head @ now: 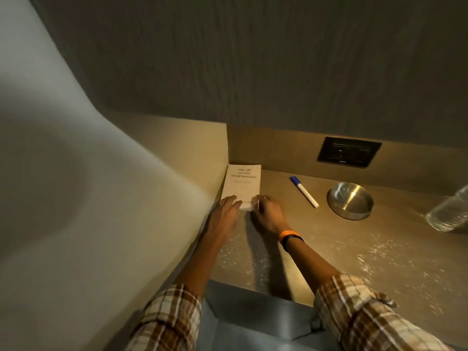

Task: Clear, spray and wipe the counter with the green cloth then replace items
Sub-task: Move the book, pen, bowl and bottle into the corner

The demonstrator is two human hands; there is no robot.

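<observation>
Both hands were at the near end of a pale paperback book (pixel 242 186) that lay flat in the back left corner of the table (pixel 329 252), its long edge along the side wall. The left hand (pixel 226 208) rested with fingers laid loosely over the near left corner of the cover, and the right hand (pixel 266 211) curled at the near right corner, fingertips at the edge; whether it was pinching the pages or only touching them could not be told. Judging from the glistening droplets scattered over the near part of the table, the step could be either lifting the book clear or setting it back, and the view did not settle which. Either way it would go best with the book kept level, held by both near corners, and kept off the wet patch, since the matte paper cover would soak and warp. A slim white marker (pixel 304 191) with a blue cap lay diagonally nearby, then a round, shallow brushed-metal dish (pixel 350 200), and a clear ribbed plastic bottle (pixel 449 211) at the right edge. The tabletop looked smooth and tan. The green cloth was not in view
</observation>
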